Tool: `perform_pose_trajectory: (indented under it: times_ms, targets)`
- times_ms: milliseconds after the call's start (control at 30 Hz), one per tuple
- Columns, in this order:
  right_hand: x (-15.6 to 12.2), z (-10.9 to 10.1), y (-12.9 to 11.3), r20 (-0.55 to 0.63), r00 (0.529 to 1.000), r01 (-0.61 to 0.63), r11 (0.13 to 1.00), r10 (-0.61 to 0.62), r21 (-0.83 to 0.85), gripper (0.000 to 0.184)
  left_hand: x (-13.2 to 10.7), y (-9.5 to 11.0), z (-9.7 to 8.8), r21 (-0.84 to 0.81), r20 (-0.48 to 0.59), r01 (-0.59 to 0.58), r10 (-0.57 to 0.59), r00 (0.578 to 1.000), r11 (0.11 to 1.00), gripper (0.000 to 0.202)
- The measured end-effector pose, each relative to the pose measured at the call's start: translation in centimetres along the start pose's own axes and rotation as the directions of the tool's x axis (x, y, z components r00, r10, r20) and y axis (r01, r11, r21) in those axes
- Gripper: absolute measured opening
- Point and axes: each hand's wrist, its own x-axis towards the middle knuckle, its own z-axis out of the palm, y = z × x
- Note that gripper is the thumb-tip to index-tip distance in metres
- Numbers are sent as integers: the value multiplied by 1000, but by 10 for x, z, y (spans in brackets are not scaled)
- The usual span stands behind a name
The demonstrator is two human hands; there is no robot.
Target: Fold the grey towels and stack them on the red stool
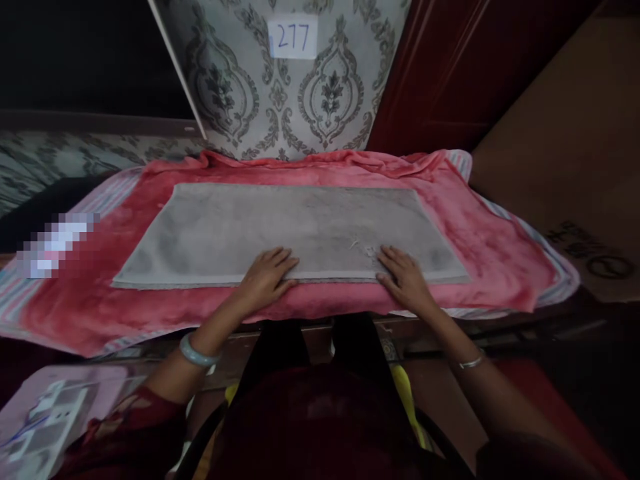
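A grey towel (300,223), folded into a long flat rectangle, lies on a pink plush blanket (475,240). My left hand (269,273) rests palm down on the towel's near edge, left of the middle, its fingers stretched out. Farther right along that same edge, my right hand (404,277) also lies flat with fingers spread. Neither hand grips anything. Just ahead of my right fingers the towel shows a small embroidered-looking mark (364,248), too faint to read. What lies under my palms is hidden.
Behind the blanket stands a patterned wall with a paper marked 277 (293,36). A dark screen (90,60) is at the upper left. To the right is a cardboard box (565,167). A power strip (55,420) sits on a pink surface at the lower left.
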Motion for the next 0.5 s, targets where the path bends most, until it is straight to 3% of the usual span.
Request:
perform_pose_trajectory:
  times_ms: [133,233,367,500]
  targets:
    - [-7,-7,-9,-68,996,73,992,-66,107,48,22,28,12,35,-165,-177,181,970,984,35]
    - [-7,-10,-13,-113,989,111,987,-98,118,44,35,40,13,148,-186,-212,238,953,966,26]
    - [-6,-7,-15,-143,980,147,989,-141,31,35,42,44,20,212,-201,-240,282,938,947,26]
    - [-9,-4,-12,-167,970,178,984,-176,-6,44,44,43,34,210,-278,-252,305,911,945,36]
